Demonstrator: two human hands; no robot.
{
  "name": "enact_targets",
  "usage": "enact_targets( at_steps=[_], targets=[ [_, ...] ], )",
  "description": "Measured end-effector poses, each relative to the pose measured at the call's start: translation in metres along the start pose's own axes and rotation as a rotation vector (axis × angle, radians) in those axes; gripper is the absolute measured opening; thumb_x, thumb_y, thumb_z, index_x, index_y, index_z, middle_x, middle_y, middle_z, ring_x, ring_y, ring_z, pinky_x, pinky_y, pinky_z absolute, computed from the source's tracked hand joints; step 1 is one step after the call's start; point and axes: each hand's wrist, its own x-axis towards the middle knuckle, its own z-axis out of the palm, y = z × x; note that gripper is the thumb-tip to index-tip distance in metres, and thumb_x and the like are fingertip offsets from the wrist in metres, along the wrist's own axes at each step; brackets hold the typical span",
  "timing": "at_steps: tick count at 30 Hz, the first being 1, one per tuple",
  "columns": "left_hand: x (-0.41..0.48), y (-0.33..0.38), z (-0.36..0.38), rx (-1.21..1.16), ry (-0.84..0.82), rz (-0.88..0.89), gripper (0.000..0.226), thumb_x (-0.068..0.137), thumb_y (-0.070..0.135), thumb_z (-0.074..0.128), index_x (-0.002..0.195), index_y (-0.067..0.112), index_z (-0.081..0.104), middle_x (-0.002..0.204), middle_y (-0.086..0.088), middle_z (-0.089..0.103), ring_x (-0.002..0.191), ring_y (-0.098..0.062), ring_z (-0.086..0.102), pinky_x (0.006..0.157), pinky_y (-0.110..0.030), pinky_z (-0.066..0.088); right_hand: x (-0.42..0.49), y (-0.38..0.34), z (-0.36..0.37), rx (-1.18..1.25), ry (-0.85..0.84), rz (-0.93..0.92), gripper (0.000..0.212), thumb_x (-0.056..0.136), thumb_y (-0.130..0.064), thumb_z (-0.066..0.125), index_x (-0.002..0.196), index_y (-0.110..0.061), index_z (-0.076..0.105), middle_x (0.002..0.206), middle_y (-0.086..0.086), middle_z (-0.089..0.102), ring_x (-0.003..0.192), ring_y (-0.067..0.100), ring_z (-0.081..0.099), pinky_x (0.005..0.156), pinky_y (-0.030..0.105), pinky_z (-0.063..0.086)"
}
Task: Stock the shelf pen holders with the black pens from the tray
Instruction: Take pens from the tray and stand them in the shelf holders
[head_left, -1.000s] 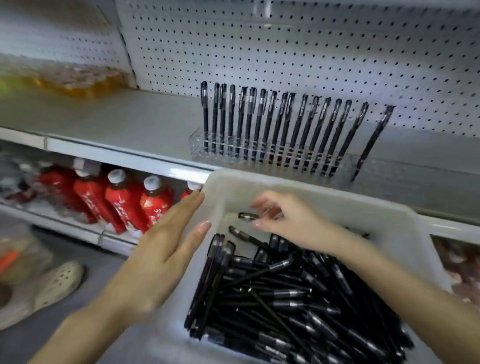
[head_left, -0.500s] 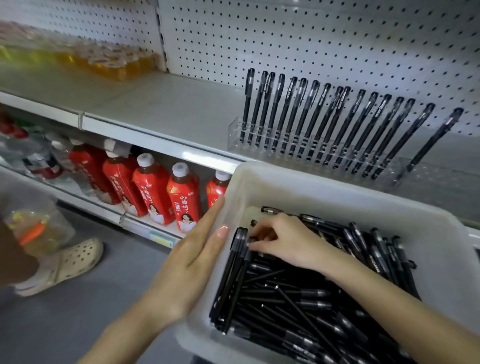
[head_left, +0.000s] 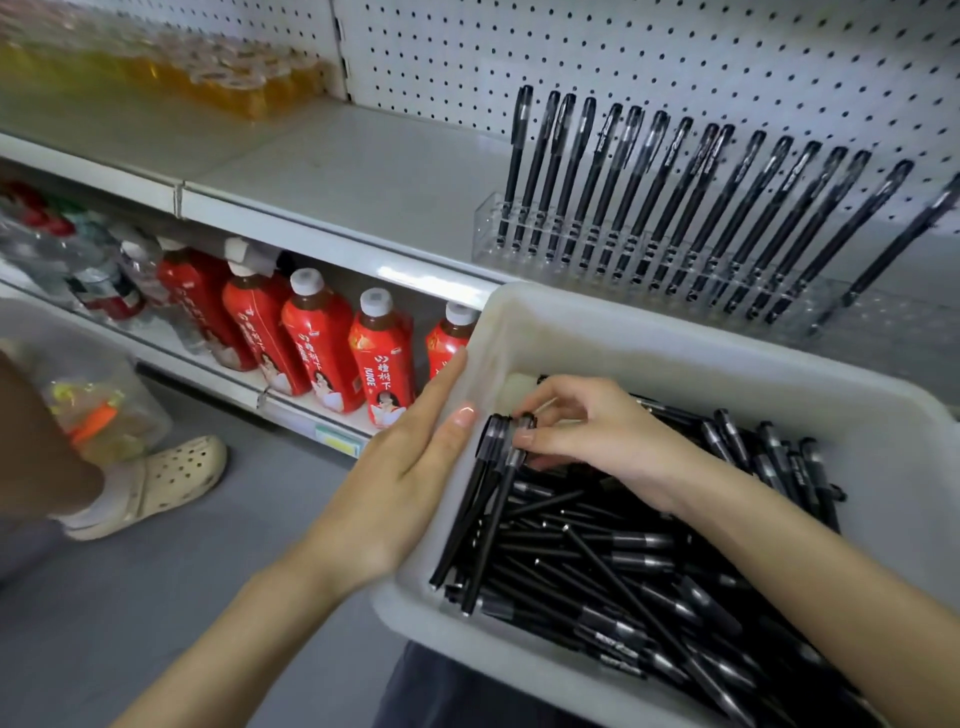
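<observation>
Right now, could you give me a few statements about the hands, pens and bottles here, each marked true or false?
1. The right hand pinches pens in the tray. True.
2. The holder is empty. False: a row of pens stands in the holder.
3. The left hand lies against the tray's side. True.
4. The bottles nearest the tray are green. False: those bottles are red.

A white tray (head_left: 675, 338) brims with black pens (head_left: 597, 545) before a white pegboard (head_left: 675, 52) dotted with dark holes. Below, red bottles (head_left: 382, 364) wear white caps (head_left: 375, 302); a cream clog (head_left: 166, 483) rests on grey floor (head_left: 208, 597). The blurred goods (head_left: 234, 83) above look amber, possibly yellow.
</observation>
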Motion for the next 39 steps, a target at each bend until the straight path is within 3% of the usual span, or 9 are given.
enact_targets(
  at_steps=[4,9,13,16,21,25,29,34,39],
  targets=[
    [-0.001,0.001,0.001,0.037,0.001,0.002,0.053,0.089,0.051,0.033,0.141,0.047,0.025,0.127,0.049,0.025,0.113,0.037,0.017,0.090,0.009,0.011,-0.009,0.002,0.003,0.158,-0.033,0.000,0.026,0.078,0.006,0.068,0.098,-0.011,0.063,0.084,0.014,0.063,0.077,0.014,0.066,0.069,0.026,0.056],
    [0.001,0.007,-0.001,0.108,0.023,0.043,0.050,0.091,0.055,0.032,0.140,0.044,0.029,0.126,0.047,0.027,0.114,0.036,0.019,0.090,0.009,0.012,-0.016,0.000,0.006,0.179,0.024,-0.064,0.028,0.078,0.002,0.070,0.101,-0.013,0.065,0.074,0.005,0.066,0.072,0.015,0.066,0.065,0.023,0.054],
    [0.014,0.021,-0.006,0.214,0.126,0.163,0.050,0.089,0.053,0.030,0.136,0.037,0.038,0.123,0.042,0.032,0.108,0.037,0.025,0.086,0.010,0.016,-0.026,-0.019,-0.013,0.088,0.122,-0.131,0.028,0.076,-0.007,0.076,0.100,-0.020,0.066,0.084,0.001,0.067,0.077,0.017,0.069,0.069,0.021,0.055],
    [0.030,0.040,-0.002,0.222,0.153,0.240,0.046,0.090,0.052,0.031,0.132,0.038,0.043,0.121,0.036,0.043,0.109,0.033,0.031,0.086,0.008,0.020,-0.040,-0.034,-0.044,0.109,0.198,-0.184,0.030,0.075,-0.006,0.076,0.102,-0.016,0.066,0.091,0.008,0.067,0.081,0.019,0.070,0.069,0.023,0.057],
    [0.055,0.083,0.042,0.324,-0.002,0.409,0.051,0.095,0.057,0.029,0.137,0.033,0.043,0.139,0.020,0.043,0.120,0.022,0.031,0.094,0.006,0.015,-0.075,-0.051,-0.116,0.126,0.434,-0.333,0.021,0.075,-0.003,0.073,0.093,-0.013,0.067,0.091,0.008,0.071,0.085,0.022,0.071,0.072,0.025,0.056],
    [0.074,0.113,0.100,0.592,-0.217,0.554,0.064,0.092,0.061,0.014,0.148,0.030,0.021,0.153,0.017,0.020,0.137,0.005,0.014,0.109,-0.010,0.006,-0.103,-0.057,-0.183,0.121,0.695,-0.399,0.019,0.074,-0.007,0.073,0.089,-0.016,0.066,0.095,0.007,0.070,0.090,0.024,0.070,0.077,0.031,0.057],
    [0.096,0.132,0.148,0.786,-0.271,0.698,0.064,0.094,0.056,0.015,0.151,0.026,0.013,0.157,0.010,0.014,0.141,-0.005,0.010,0.107,-0.016,-0.002,-0.119,-0.060,-0.232,0.129,0.841,-0.486,0.020,0.075,-0.001,0.073,0.086,-0.014,0.065,0.089,0.007,0.069,0.090,0.024,0.069,0.075,0.027,0.055],
    [0.119,0.133,0.181,0.867,-0.218,0.752,0.062,0.097,0.054,0.018,0.149,0.019,0.019,0.155,0.003,0.021,0.141,-0.011,0.016,0.110,-0.022,0.000,-0.115,-0.056,-0.263,0.126,0.896,-0.523,0.021,0.077,0.005,0.070,0.082,-0.013,0.061,0.086,0.006,0.066,0.088,0.024,0.069,0.071,0.022,0.055],
    [0.128,0.120,0.187,0.903,-0.245,0.739,0.073,0.090,0.057,0.001,0.150,0.020,0.017,0.157,0.005,0.016,0.143,-0.008,0.006,0.110,-0.023,-0.009,-0.097,-0.051,-0.275,0.011,0.879,-0.511,0.021,0.076,0.006,0.071,0.083,-0.012,0.062,0.084,0.008,0.066,0.081,0.023,0.068,0.071,0.024,0.057]
  ],
)
